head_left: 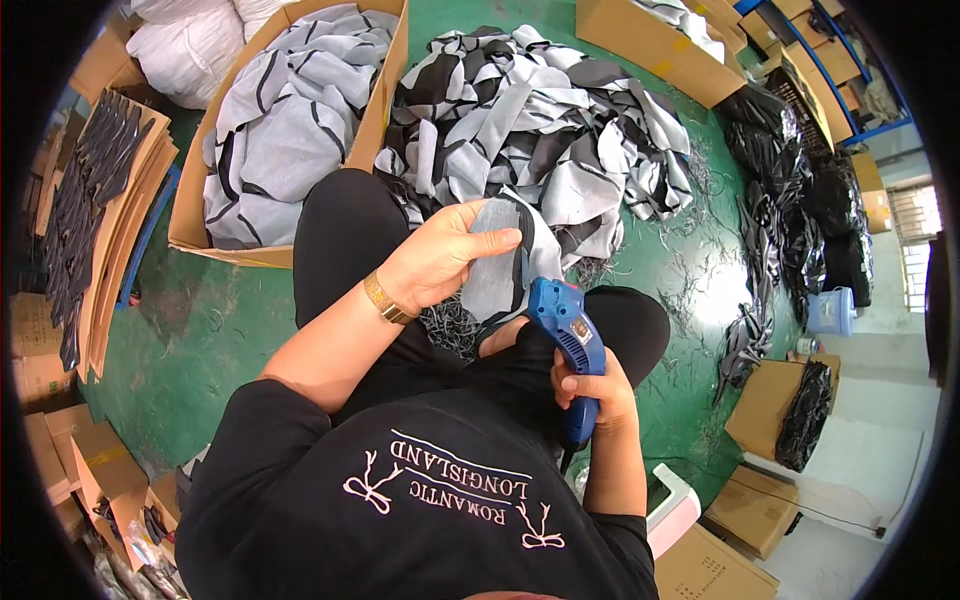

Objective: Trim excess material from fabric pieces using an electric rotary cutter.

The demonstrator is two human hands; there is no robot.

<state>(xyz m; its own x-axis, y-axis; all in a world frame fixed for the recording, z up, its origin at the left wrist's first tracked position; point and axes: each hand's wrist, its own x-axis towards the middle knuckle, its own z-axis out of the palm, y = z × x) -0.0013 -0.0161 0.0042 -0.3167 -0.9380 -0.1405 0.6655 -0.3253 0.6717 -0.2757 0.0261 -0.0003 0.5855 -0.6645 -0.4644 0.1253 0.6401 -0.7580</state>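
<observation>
My left hand [440, 255] pinches a curved grey fabric piece [492, 262] with a black edge band, thumb lying on top of it. The piece hangs over my lap, between my bent knees. Fingers of my right hand [600, 392] wrap round the grip of a blue handheld electric cutter [568, 325]. Its head is up against the right edge of the fabric; the blade is hidden. Just beyond my hands lies a big heap of grey and black fabric pieces [500, 110] on the floor.
A cardboard box [185, 215] full of similar pieces stands at my left. Thin black trimmings [690, 260] litter the green floor. Black plastic bags [765, 130] line the right side, with a light blue bucket [830, 312]. A white-and-pink stool [675, 510] is near my right elbow.
</observation>
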